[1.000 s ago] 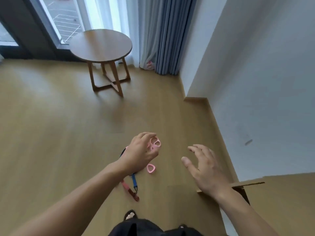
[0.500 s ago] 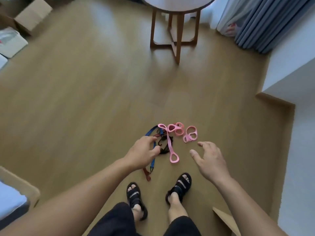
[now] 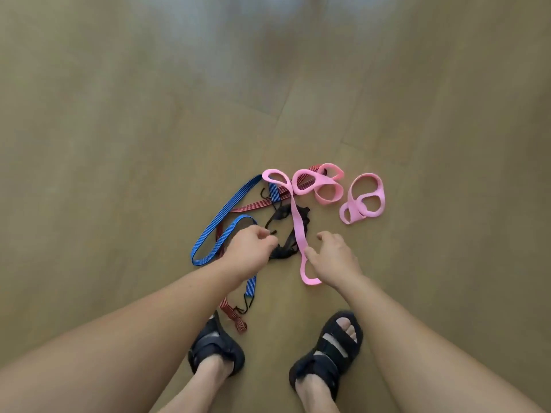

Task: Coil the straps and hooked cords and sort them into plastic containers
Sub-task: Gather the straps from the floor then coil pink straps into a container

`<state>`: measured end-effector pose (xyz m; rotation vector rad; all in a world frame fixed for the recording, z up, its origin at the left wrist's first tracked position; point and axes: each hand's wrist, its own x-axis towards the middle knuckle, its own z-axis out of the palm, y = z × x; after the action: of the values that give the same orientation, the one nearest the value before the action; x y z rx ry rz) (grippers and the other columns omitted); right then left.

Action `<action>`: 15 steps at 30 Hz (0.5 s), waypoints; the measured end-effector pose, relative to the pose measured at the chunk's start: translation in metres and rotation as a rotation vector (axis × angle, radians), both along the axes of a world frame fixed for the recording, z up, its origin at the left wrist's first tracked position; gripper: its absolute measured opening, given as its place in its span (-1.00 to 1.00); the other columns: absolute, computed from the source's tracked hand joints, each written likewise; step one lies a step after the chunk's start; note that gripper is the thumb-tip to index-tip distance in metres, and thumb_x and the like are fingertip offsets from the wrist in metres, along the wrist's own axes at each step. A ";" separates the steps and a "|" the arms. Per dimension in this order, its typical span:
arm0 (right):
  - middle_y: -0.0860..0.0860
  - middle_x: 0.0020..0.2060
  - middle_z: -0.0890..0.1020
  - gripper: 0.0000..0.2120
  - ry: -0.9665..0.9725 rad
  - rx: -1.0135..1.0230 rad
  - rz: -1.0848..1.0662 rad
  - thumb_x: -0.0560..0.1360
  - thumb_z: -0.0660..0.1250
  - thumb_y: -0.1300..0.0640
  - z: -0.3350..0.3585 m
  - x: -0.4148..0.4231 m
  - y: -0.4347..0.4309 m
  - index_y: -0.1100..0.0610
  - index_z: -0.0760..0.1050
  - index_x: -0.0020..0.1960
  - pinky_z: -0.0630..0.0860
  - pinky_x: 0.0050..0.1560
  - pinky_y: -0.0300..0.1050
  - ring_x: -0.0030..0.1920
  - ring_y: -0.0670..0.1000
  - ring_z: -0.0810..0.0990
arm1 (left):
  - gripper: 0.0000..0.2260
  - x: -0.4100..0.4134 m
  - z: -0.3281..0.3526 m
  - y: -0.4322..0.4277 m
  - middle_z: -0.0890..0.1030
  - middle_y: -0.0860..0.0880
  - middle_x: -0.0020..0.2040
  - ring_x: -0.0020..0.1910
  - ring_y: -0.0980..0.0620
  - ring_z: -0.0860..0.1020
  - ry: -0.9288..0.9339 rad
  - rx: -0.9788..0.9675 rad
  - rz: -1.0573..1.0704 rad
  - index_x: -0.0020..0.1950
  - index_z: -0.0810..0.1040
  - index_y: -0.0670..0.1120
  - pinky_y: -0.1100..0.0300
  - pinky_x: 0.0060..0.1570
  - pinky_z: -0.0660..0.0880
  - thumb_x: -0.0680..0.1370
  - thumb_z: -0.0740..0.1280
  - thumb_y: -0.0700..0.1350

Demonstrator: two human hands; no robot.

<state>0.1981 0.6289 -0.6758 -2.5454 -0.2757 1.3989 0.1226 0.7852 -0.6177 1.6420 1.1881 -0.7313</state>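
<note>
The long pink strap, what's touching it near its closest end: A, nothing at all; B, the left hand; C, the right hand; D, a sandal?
C: the right hand has its thumb against the long pink strap just above its end loop, while the left hand is over the black cord.

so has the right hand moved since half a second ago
Yes. The right hand has moved left toward the long pink strap; it hung apart to the strap's right, and now pinches its lower loop.
</note>
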 end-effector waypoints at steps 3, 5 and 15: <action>0.11 0.31 0.42 -0.61 0.022 -0.023 -0.103 0.57 0.22 0.01 -0.080 -0.001 0.013 0.14 0.35 0.36 0.36 0.05 -0.03 0.24 0.16 0.47 | -0.83 0.000 -0.065 0.000 0.55 0.03 -0.14 -0.13 0.04 0.54 0.049 -0.074 0.138 0.10 0.54 -0.06 0.01 -0.04 0.57 0.57 0.23 -0.07; 0.11 0.29 0.44 -0.60 0.009 -0.011 -0.168 0.56 0.23 0.05 -0.122 -0.003 0.020 0.15 0.34 0.36 0.34 -0.03 -0.07 0.19 0.15 0.48 | -0.90 0.001 -0.099 0.002 0.47 -0.04 -0.26 -0.23 -0.03 0.45 0.054 -0.103 0.148 -0.05 0.48 -0.12 0.04 -0.11 0.52 0.56 0.22 -0.10; -0.01 -0.12 0.66 -0.87 -0.064 0.215 -0.254 0.57 0.25 -0.03 -0.122 -0.020 0.028 -0.01 0.52 0.00 0.55 -0.05 0.01 -0.08 0.09 0.62 | -0.89 0.022 -0.143 0.001 0.49 -0.09 -0.16 -0.16 -0.06 0.44 0.020 -0.303 0.309 -0.07 0.51 -0.12 0.07 -0.18 0.34 0.55 0.26 -0.10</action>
<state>0.1784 0.6571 -0.7974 -2.3553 -0.1014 1.1323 0.1448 0.7858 -0.7612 1.1728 1.2431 -0.6920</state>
